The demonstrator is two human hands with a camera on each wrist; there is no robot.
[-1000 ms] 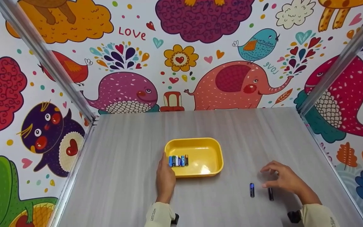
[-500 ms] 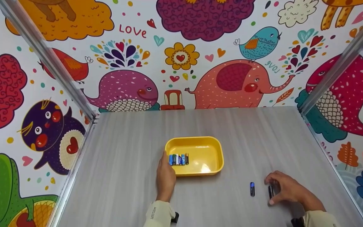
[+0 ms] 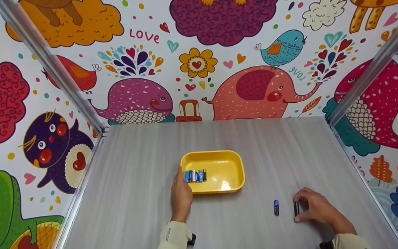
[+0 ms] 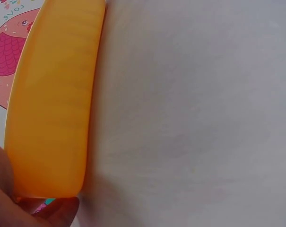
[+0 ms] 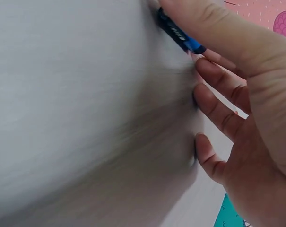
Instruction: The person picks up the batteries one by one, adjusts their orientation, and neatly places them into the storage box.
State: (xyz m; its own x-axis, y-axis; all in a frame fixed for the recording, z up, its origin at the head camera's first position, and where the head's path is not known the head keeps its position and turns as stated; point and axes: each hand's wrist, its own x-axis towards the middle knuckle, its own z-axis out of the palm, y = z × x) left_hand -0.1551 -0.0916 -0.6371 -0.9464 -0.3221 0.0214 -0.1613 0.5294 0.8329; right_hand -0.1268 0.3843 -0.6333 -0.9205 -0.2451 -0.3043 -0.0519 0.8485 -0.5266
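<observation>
My left hand (image 3: 181, 195) holds the left end of a yellow tray (image 3: 239, 173); in the left wrist view its thumb lies by the rim and its fingers (image 4: 62, 213) by the end wall. Inside the tray, several small batteries (image 3: 195, 176) lie side by side near the left wall. On the right, my right hand (image 3: 314, 206) pinches a black battery (image 3: 296, 209) lengthwise between thumb and index finger, close over the table. Left of it lies a blue and black battery (image 3: 276, 208). Past the thumb in the right wrist view shows a blue-ended battery (image 5: 178, 32); the other fingers are spread.
The grey wood-grain table (image 3: 143, 148) runs back to a wall with cartoon animals, such as an elephant (image 3: 250, 93). Metal posts (image 3: 52, 65) rise at the left and right corners.
My right hand has come down over the black battery, and its thumb and index finger have closed on the battery's two ends. The left hand and the tray have stayed put.
</observation>
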